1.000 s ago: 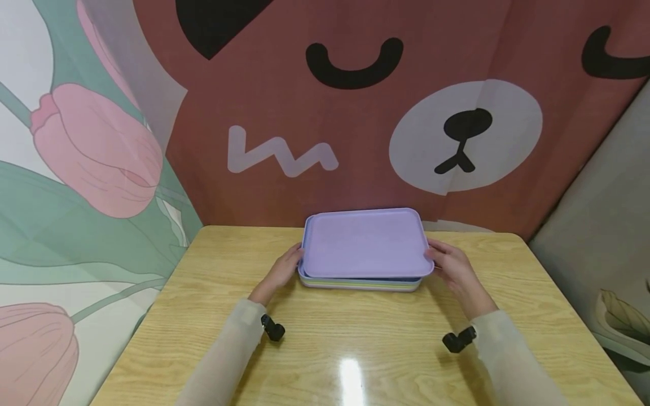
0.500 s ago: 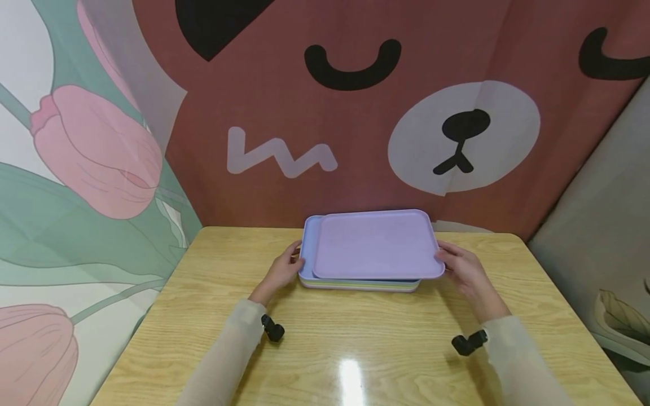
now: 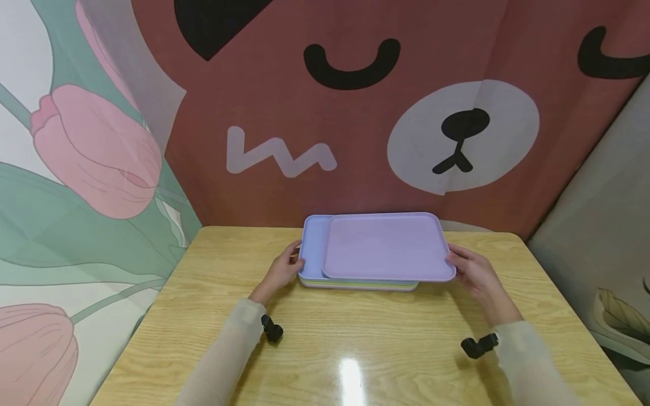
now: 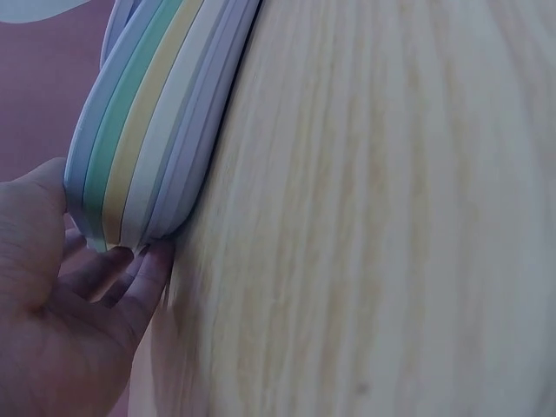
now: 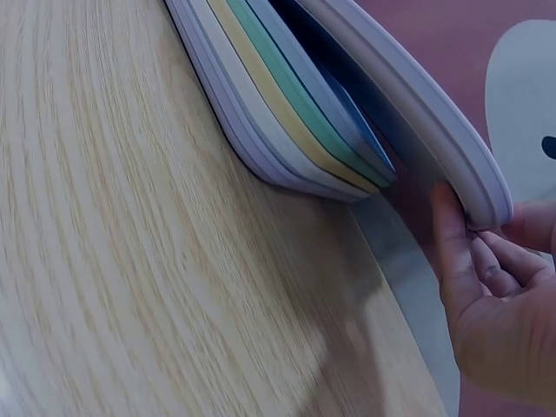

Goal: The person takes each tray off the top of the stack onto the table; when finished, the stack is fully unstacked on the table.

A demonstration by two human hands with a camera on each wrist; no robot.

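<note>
A purple rectangular tray (image 3: 387, 247) lies shifted to the right over a stack of trays. Its right end is pinched by my right hand (image 3: 476, 274), thumb on the rim and fingers below. The right wrist view shows this tray (image 5: 452, 161) tilted up, with a dark gap above the stack (image 5: 300, 130). A blue tray (image 3: 312, 248) tops the stack, its left strip uncovered. My left hand (image 3: 280, 272) holds the stack's left end, thumb at the blue rim. In the left wrist view, fingertips touch the ends of the green, yellow, white and lilac trays (image 4: 143, 139).
The stack stands near the back edge of a wood-grain table (image 3: 325, 332). Right behind it hangs a brown curtain (image 3: 284, 197) with a bear print. A tulip-print curtain (image 3: 101, 152) hangs on the left, and a grey surface (image 3: 604, 208) borders the right side.
My right hand has moved right with the purple tray, uncovering more of the blue tray's left side. My left hand has stayed at the stack's left end.
</note>
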